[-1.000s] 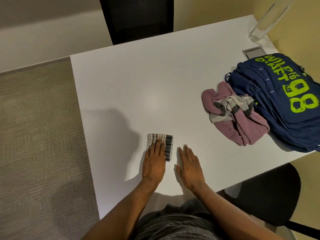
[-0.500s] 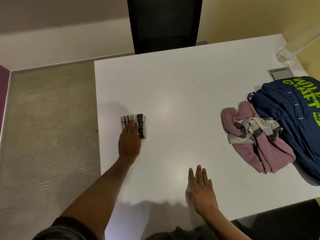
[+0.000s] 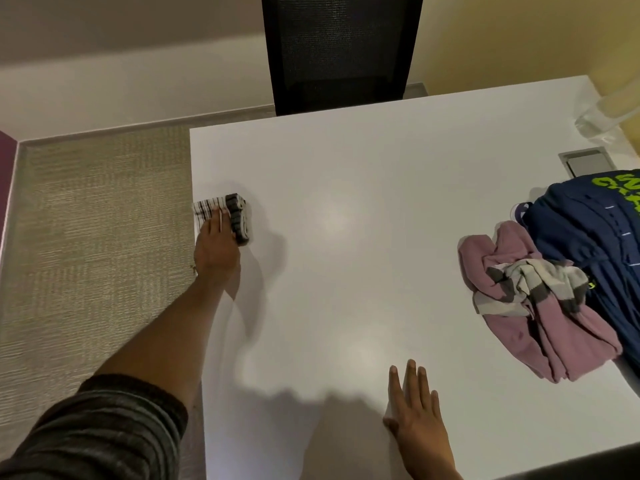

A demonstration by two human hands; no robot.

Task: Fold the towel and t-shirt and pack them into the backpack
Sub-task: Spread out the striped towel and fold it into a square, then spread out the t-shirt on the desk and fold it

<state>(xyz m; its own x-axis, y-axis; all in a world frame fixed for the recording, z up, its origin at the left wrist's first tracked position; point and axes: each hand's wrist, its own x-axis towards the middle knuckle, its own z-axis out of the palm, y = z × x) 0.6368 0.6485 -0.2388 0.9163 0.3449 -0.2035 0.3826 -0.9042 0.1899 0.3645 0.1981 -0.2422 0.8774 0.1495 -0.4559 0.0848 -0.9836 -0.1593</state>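
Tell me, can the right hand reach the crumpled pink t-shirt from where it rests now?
Probably yes. The right hand lies flat and holds nothing, and only bare table shows between it and the t-shirt, which lies uncovered beside the backpack.

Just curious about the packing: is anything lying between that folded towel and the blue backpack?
Yes. The crumpled pink t-shirt lies against the blue backpack, directly between it and the folded towel at the left table edge.

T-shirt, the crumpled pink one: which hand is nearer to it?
Right. The right hand lies flat on the table, apart from the t-shirt, nearer the person. The left hand rests on the folded towel at the table's opposite edge.
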